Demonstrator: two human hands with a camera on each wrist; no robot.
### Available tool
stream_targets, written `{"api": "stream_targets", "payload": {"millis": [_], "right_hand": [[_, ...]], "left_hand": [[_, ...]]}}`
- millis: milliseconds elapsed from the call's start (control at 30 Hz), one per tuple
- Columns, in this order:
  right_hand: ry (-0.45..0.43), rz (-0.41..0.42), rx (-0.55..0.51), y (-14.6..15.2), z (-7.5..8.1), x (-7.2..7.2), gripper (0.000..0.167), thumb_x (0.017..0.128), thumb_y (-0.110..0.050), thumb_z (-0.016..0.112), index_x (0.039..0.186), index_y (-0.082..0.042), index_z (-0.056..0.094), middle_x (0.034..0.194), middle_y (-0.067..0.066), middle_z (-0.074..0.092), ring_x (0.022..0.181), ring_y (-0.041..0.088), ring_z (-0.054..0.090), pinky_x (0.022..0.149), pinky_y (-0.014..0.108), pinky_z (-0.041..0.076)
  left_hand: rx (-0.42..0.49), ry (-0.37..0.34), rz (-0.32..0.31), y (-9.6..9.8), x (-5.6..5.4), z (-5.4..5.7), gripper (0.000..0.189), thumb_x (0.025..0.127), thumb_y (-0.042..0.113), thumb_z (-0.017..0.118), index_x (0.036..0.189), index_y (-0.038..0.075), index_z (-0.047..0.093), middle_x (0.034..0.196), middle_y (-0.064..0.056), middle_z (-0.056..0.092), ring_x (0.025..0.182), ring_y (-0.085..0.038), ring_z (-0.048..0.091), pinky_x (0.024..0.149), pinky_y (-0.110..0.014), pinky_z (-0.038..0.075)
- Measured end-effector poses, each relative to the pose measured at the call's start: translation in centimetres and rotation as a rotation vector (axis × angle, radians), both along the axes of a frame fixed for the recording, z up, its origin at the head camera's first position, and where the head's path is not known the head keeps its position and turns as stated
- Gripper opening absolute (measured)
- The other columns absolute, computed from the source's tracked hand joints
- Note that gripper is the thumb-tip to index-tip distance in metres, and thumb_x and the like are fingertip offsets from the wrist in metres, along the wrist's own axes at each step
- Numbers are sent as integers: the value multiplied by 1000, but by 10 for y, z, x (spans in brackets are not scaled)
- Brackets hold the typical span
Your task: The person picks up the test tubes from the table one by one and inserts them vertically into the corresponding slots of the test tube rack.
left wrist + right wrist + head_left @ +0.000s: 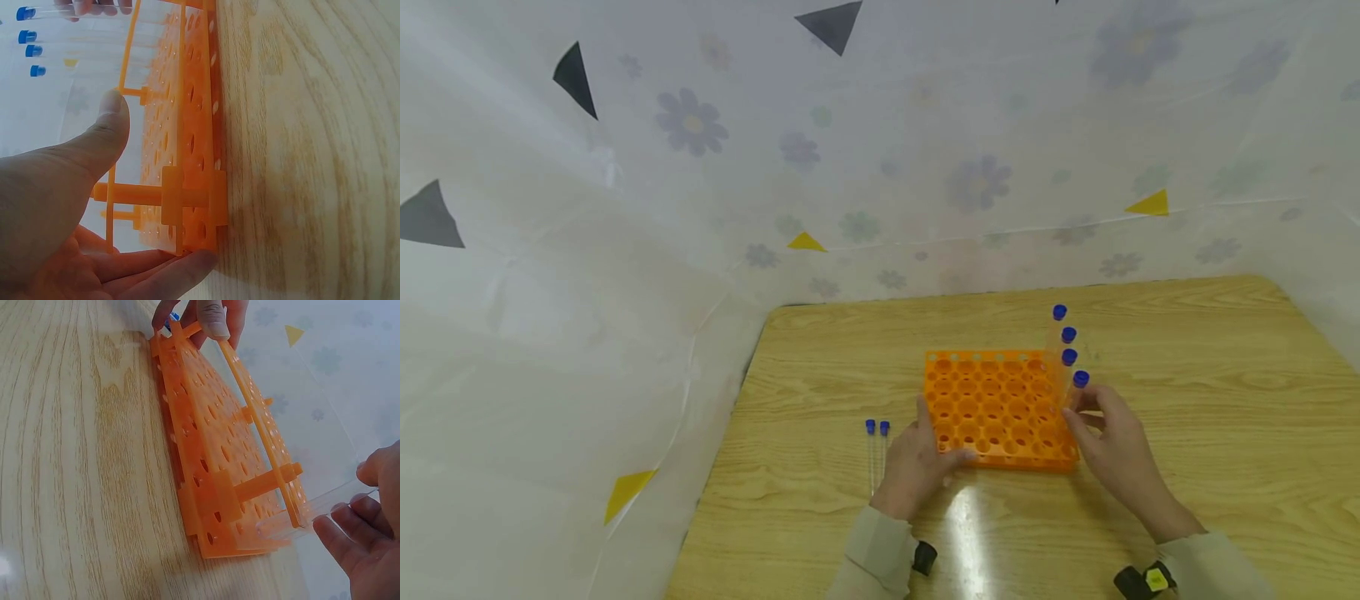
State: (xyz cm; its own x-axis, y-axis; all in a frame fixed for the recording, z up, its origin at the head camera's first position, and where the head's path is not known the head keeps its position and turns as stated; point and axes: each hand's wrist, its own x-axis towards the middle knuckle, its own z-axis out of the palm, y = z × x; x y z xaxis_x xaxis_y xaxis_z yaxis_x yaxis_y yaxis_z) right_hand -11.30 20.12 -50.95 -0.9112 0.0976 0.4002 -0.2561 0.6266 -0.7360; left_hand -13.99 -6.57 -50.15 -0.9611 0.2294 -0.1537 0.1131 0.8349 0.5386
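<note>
An orange test tube rack (988,461) with rows of round holes stands on the wooden table. My left hand (917,467) grips its near left corner, thumb over the top plate and fingers low along the side. At the rack's right end, my right hand (1112,442) pinches a clear test tube (340,497) with a blue cap (1081,378). In the right wrist view that tube's lower part reaches down through the rack's end. Behind it, three more blue-capped tubes (1068,335) stand in a line along the right side.
Two clear tubes (870,454) with blue caps lie on the table (820,367), left of the rack and partly behind my left hand. A white flowered sheet (925,167) with grey and yellow triangles hangs beyond the table's far edge and at its sides.
</note>
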Motion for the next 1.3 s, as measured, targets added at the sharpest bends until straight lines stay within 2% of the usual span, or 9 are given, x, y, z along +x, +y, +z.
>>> {"api": "stream_targets", "payload": {"millis": [167, 233, 400, 467, 600, 667, 933, 1200, 1300], "right_hand": [[-16, 3, 11, 1, -2, 1, 16, 93, 1, 65, 106, 0, 56, 101, 9, 60, 93, -13, 48, 79, 1, 44], [-16, 4, 13, 1, -1, 1, 16, 92, 2, 65, 105, 0, 56, 100, 9, 60, 92, -8, 52, 79, 1, 45], [-36, 7, 21, 0, -1, 2, 14, 93, 0, 65, 103, -3, 56, 100, 7, 59, 93, 16, 61, 81, 3, 45], [-46, 13, 21, 0, -1, 3, 14, 94, -2, 65, 103, -4, 55, 101, 6, 59, 94, 13, 60, 81, 3, 46], [-51, 24, 22, 1, -3, 3, 14, 94, -2, 66, 103, -4, 56, 103, 7, 60, 95, -7, 53, 81, 5, 47], [-49, 27, 19, 1, -3, 3, 14, 93, -1, 66, 103, -4, 56, 104, 7, 61, 95, -11, 50, 81, 6, 48], [-62, 24, 15, 0, -4, 4, 14, 93, -2, 66, 103, -4, 55, 104, 9, 61, 93, -12, 49, 80, 5, 47], [-33, 31, 17, 2, -6, 4, 16, 92, 0, 66, 103, -3, 56, 102, 7, 61, 93, -13, 49, 79, 6, 48], [-43, 31, 16, 3, -6, 5, 17, 93, -1, 66, 106, -2, 56, 103, 9, 61, 93, -12, 49, 79, 7, 48]], "left_hand": [[12, -3, 1, 0, 0, -1, 117, 83, 64, 67, 159, 4, 3, 129, -25, 62, 106, -32, 66, 89, -43, 55], [18, -6, 2, 0, 0, -1, 117, 83, 64, 67, 159, 4, 3, 128, -24, 62, 106, -32, 66, 89, -43, 55], [16, 1, 1, -1, 0, -2, 117, 83, 64, 67, 159, 4, 3, 127, -24, 63, 105, -31, 66, 88, -43, 56], [23, 0, 3, -1, 0, -2, 116, 83, 64, 67, 159, 4, 3, 127, -24, 63, 105, -31, 66, 88, -43, 56], [39, -16, 10, -1, 0, -2, 117, 83, 63, 68, 159, 5, 2, 130, -24, 61, 108, -32, 65, 90, -44, 55], [40, -23, 12, -1, 0, -2, 117, 83, 63, 68, 159, 5, 1, 131, -25, 61, 109, -32, 65, 90, -44, 55], [32, -26, 15, 0, -1, -2, 118, 82, 63, 69, 159, 3, 4, 131, -25, 61, 108, -33, 66, 89, -43, 56], [19, -12, 2, 0, -1, -2, 117, 82, 63, 68, 159, 3, 4, 124, -23, 64, 102, -30, 67, 86, -42, 56], [17, -7, -2, -1, 0, -1, 116, 83, 63, 67, 159, 3, 3, 126, -23, 63, 104, -30, 66, 87, -42, 56]]}}
